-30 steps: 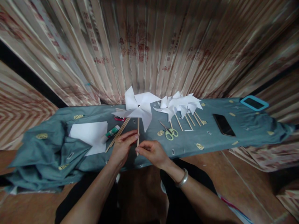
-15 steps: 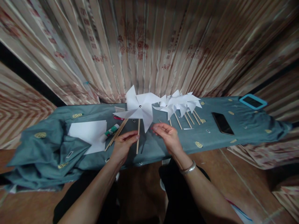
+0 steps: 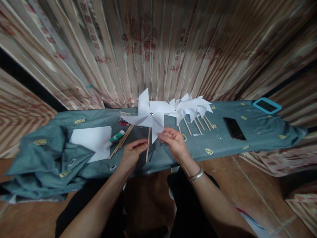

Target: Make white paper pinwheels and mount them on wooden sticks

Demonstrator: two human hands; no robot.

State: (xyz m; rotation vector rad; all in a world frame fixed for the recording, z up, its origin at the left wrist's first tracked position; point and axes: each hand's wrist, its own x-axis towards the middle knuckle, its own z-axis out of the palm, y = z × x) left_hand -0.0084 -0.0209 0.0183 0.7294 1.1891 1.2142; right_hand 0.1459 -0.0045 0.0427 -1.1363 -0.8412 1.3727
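Observation:
A white paper pinwheel [image 3: 157,117] with a silver pin at its centre stands upright over the near part of the table. My left hand [image 3: 135,150] is closed, pinching the pinwheel's wooden stick [image 3: 148,153] between thumb and fingers. At the lower blade's edge, the fingers of my right hand [image 3: 173,138] are pinched together against the paper. Several finished pinwheels [image 3: 192,109] lie overlapping at the back, their sticks pointing toward me. Left of the held one are loose wooden sticks [image 3: 122,140], a green and white glue stick [image 3: 116,137] and a red item [image 3: 123,121], partly covered by a blade.
A green-grey cloth [image 3: 232,148] covers the long narrow table, bunched up at the left end. White paper sheets [image 3: 91,140] lie partly under its folds. To the right are a black phone [image 3: 234,128] and a blue-framed device [image 3: 267,106]. Curtains [image 3: 158,49] hang close behind.
My right hand has moved slightly left and now touches the pinwheel's lower blade. The blades have turned a little, while my left hand keeps its hold on the stick.

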